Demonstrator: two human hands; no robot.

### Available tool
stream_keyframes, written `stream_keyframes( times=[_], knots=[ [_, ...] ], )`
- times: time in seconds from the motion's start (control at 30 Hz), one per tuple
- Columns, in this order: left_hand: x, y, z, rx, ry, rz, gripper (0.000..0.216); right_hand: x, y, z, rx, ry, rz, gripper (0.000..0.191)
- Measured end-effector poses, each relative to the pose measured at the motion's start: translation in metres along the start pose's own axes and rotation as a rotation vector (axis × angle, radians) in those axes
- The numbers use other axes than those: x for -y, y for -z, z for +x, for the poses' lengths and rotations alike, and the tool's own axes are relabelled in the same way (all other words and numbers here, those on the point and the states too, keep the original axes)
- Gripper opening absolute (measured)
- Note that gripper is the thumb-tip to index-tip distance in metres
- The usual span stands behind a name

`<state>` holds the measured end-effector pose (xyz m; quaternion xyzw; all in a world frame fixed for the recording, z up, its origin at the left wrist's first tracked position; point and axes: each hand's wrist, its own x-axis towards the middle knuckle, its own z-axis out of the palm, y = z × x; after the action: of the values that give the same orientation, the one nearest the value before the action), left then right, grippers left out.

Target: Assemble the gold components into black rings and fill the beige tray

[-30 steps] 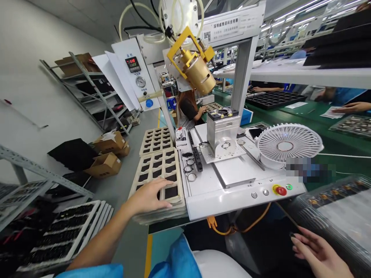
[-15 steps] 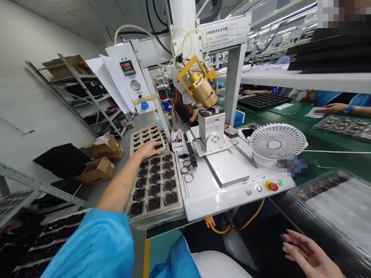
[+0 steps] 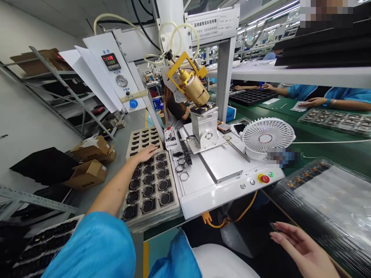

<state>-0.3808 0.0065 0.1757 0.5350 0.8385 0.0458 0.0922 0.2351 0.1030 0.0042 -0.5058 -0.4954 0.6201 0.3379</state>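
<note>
My left hand (image 3: 147, 153) reaches forward and lies flat, fingers stretched, on the far edge of a beige tray (image 3: 150, 189) filled with black ring parts. A second beige tray (image 3: 143, 139) with empty pockets lies just beyond it. My right hand (image 3: 301, 251) hovers low at the right, fingers spread and holding nothing, near a stack of clear wrapped trays (image 3: 333, 200). A white dispensing machine (image 3: 220, 173) with a gold nozzle head (image 3: 193, 87) stands between the hands. Loose metal rings (image 3: 183, 170) rest on its base.
A white desk fan (image 3: 266, 137) sits on the machine's right side, by a red stop button (image 3: 264, 178). Cardboard boxes (image 3: 89, 162) and metal shelving (image 3: 72, 100) stand at the left. Other people work along the green bench (image 3: 319, 131) behind.
My left hand lifted the empty top tray off the near stack and set it further back, uncovering the tray of ring parts. It now rests at that tray's far edge.
</note>
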Motion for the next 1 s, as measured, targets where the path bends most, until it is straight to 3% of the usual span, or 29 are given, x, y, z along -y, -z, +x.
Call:
stream_keyframes(
  times=[0.1,0.2,0.27,0.33,0.43,0.5,0.57,0.67,0.77,0.83,0.93,1.0],
  knots=[
    [-0.042,0.005,-0.041,-0.059,-0.037,-0.002,0.071,-0.003,-0.002,-0.003,0.047,0.178,-0.058,0.053],
    [-0.109,0.002,-0.108,-0.077,-0.229,-0.144,0.051,0.001,-0.010,-0.012,0.108,0.356,-0.154,0.047],
    [-0.162,-0.018,-0.150,0.048,-0.323,-0.374,0.041,0.009,-0.022,-0.019,0.150,0.472,-0.188,0.044],
    [-0.211,-0.057,-0.175,0.210,-0.392,-0.704,0.044,0.022,-0.040,-0.024,0.215,0.580,-0.189,0.043],
    [-0.263,-0.132,-0.177,0.355,-0.300,-1.310,0.079,0.039,-0.069,-0.029,0.308,0.713,-0.163,0.048],
    [-0.283,-0.176,-0.170,0.417,-0.233,-1.612,0.082,0.045,-0.082,-0.031,0.310,0.777,-0.133,0.052],
    [-0.296,-0.205,-0.163,0.417,-0.175,-1.811,0.073,0.044,-0.088,-0.033,0.267,0.800,-0.107,0.055],
    [-0.304,-0.221,-0.158,0.401,-0.105,-1.909,0.060,0.036,-0.087,-0.036,0.202,0.802,-0.113,0.058],
    [-0.306,-0.223,-0.151,0.445,-0.039,-1.848,0.052,0.033,-0.067,-0.032,0.227,0.836,-0.262,0.065],
    [-0.306,-0.224,-0.146,0.461,0.031,-1.793,0.049,0.038,-0.035,-0.022,0.156,0.799,-0.431,0.057],
    [-0.306,-0.226,-0.144,0.479,0.114,-1.711,0.048,0.053,0.043,0.003,-0.171,0.577,-0.726,0.023],
    [-0.305,-0.229,-0.144,0.488,0.117,-1.673,0.048,0.066,0.102,0.023,-0.390,0.313,-0.937,0.013]
  ],
)
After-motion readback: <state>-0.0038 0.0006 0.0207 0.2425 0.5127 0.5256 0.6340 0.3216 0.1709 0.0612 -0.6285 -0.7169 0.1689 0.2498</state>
